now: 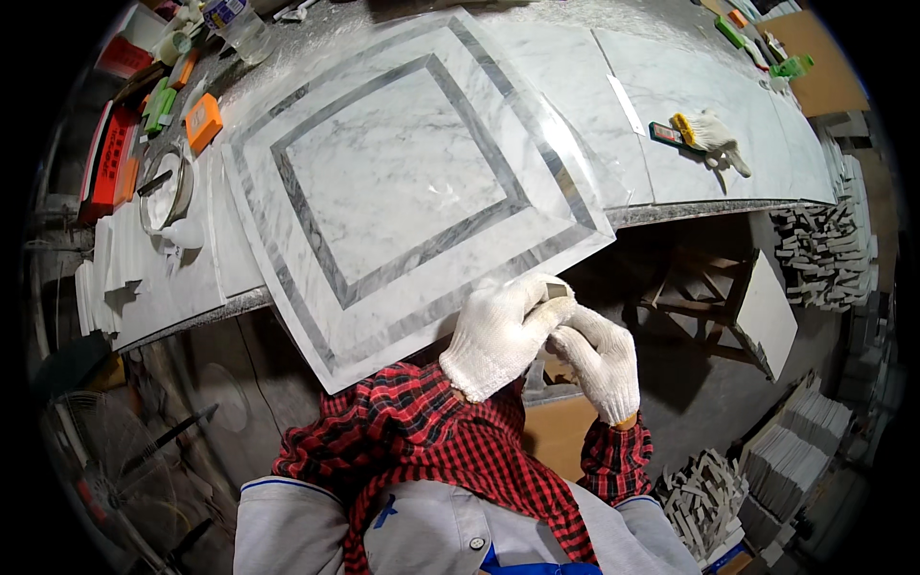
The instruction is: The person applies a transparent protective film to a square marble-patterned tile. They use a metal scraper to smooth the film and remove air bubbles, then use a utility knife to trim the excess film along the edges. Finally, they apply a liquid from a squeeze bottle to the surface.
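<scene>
A square white-and-grey marble panel (402,172) with dark grey inlaid bands lies turned on the worktable, its near corner over the table's front edge. Clear plastic film (565,144) seems to lie along its right side. Both my hands wear white knitted gloves and meet just below the panel's near right edge. My left hand (498,335) is closed, with a small flat grey piece (556,290) between thumb and fingers; its kind is unclear. My right hand (602,362) is closed too, fingertips bent against the left ones; whatever they pinch is hidden.
A white glove (709,132) rests by a dark green tool on the right slab. On the left are a round dish of white paste (168,196), an orange block (203,123) and a plastic bottle (238,34). A wooden stool (704,287) and stacked strips (829,249) stand right, below.
</scene>
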The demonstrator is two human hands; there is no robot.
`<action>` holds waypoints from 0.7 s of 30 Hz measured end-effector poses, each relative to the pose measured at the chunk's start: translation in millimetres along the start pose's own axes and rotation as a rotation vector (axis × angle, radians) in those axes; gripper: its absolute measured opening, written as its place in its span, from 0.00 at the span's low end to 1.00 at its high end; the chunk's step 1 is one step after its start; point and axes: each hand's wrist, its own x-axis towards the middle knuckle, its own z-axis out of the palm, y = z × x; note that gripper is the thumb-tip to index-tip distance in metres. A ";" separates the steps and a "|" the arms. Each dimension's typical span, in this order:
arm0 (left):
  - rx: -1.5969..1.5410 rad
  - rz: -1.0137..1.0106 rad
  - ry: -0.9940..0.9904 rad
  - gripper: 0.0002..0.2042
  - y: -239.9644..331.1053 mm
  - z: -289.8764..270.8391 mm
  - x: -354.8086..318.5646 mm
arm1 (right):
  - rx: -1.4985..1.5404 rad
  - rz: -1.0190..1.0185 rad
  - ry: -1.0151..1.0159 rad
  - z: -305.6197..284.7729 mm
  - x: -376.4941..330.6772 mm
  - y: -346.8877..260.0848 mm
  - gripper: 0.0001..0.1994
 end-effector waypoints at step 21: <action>0.872 0.700 -0.166 0.32 -9.5 -56.5 36.3 | 0.173 -0.091 0.504 5.5 20.7 15.1 0.17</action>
